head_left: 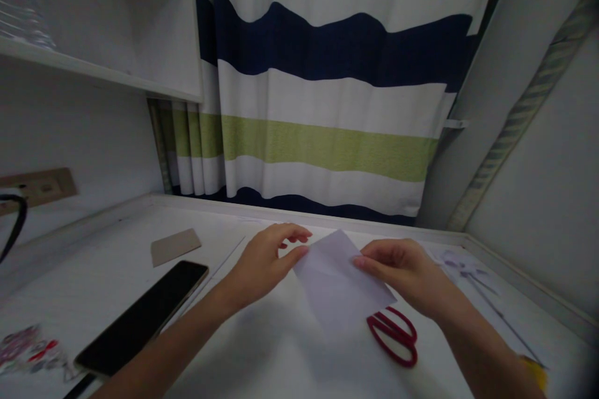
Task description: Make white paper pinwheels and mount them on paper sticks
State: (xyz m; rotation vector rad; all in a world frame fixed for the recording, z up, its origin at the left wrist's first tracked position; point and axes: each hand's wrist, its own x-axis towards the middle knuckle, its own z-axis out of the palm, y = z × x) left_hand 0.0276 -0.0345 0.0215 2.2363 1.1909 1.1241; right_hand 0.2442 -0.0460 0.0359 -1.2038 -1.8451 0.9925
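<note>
A folded sheet of white paper is held tilted just above the white desk. My left hand pinches its left edge between thumb and fingers. At the paper's right edge my right hand grips it with thumb on top and fingers curled under. Red-handled scissors lie on the desk just below my right hand, partly covered by the paper.
A black phone lies face up at the left, with a brown card behind it. Small colourful bits sit at the far left edge. A striped curtain hangs behind the desk; a white shelf is at upper left.
</note>
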